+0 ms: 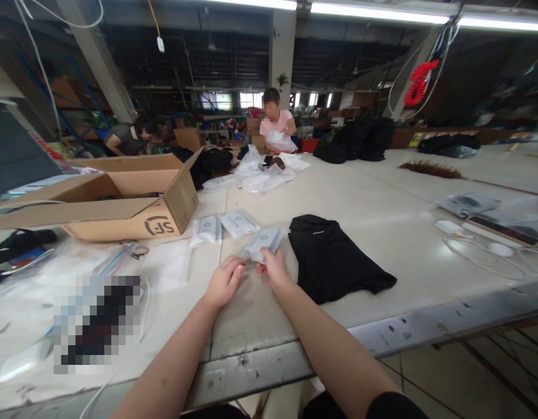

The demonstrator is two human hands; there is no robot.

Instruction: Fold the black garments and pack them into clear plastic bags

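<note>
My right hand [274, 266] grips a clear plastic packet [264, 241] with a pale, printed face, thumb on top and fingers beneath. At the packet's lower left corner, my left hand [225, 281] has its fingers curled and its thumb close to them, pinching the edge of the plastic. Two similar packets, one [206, 230] flat on the table and another [239, 223] beside it, lie just beyond my left hand. To the right of my hands a black garment [334, 256] with a small light logo is spread flat.
An open cardboard box [173, 215] stands at the left. Clear plastic bags [81, 262] lie in front of it. Crumpled plastic [255, 174] and stacked black cloth [358, 139] are at the back. A phone [502, 230] and white cables lie right. A person [277, 125] works across the table.
</note>
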